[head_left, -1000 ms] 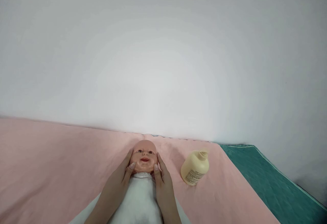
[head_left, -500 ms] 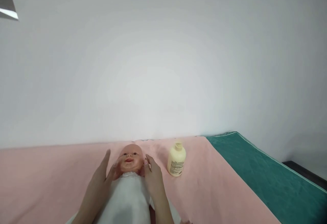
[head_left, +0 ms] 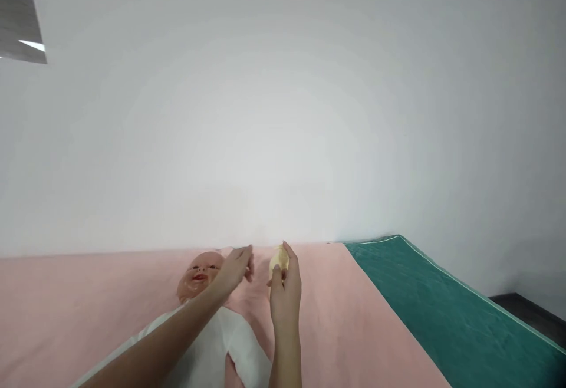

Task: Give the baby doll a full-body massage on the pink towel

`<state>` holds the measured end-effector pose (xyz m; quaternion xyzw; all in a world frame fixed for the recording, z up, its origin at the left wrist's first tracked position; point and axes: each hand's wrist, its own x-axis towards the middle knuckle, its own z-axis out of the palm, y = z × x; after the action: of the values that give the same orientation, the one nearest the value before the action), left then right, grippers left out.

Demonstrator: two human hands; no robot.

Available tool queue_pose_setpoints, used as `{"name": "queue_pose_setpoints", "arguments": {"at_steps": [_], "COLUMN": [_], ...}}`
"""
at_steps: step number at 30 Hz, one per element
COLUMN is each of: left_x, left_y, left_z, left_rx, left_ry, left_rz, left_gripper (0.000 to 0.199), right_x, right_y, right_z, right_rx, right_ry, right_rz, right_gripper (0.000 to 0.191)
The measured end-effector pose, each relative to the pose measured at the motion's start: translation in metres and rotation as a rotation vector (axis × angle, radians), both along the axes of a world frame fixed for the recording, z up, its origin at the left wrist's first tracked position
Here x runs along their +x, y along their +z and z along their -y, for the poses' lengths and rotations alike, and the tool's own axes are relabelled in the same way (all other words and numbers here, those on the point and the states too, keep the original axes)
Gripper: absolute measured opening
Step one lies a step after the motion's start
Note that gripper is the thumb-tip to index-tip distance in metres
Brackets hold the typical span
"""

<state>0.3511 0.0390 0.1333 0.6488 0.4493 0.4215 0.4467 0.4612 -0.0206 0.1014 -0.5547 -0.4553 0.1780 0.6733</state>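
Observation:
A baby doll (head_left: 201,273) in a white outfit (head_left: 206,341) lies on its back on the pink sheet, face up. My right hand (head_left: 285,293) is wrapped round a pale yellow pump bottle (head_left: 277,261), its index finger up by the pump top. The hand hides most of the bottle and its label. My left hand (head_left: 236,267) reaches across the doll, a little left of the bottle and apart from it. Its fingers are loosely bent with nothing in them. The left forearm covers part of the doll's chest and shoulder.
The pink sheet (head_left: 79,305) covers the bed up to a pale wall (head_left: 283,111). On the right a green cover (head_left: 424,305) with a light edge shows beside it. A dark surface (head_left: 526,311) lies beyond at far right.
Both hands have left the sides of the doll's head and moved right. My right hand has taken hold of the pump bottle; my left hand has come close to it. The view has shifted slightly.

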Motion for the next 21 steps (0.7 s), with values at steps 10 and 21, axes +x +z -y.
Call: {"name": "queue_pose_setpoints", "arguments": {"at_steps": [10,21], "left_x": [0.072,0.077], "left_y": [-0.010,-0.020], "left_z": [-0.015,-0.001], "left_rx": [0.084,0.064], "left_ry": [0.073,0.097], "left_rz": [-0.001,0.197], "left_gripper": [0.046,0.048], "right_x": [-0.001,0.002], "right_y": [0.002,0.008], "right_z": [-0.002,0.000], "right_rx": [-0.023,-0.045], "right_ry": [0.059,0.002], "right_rz": [-0.071,-0.109], "right_gripper": [0.048,0.044]}}
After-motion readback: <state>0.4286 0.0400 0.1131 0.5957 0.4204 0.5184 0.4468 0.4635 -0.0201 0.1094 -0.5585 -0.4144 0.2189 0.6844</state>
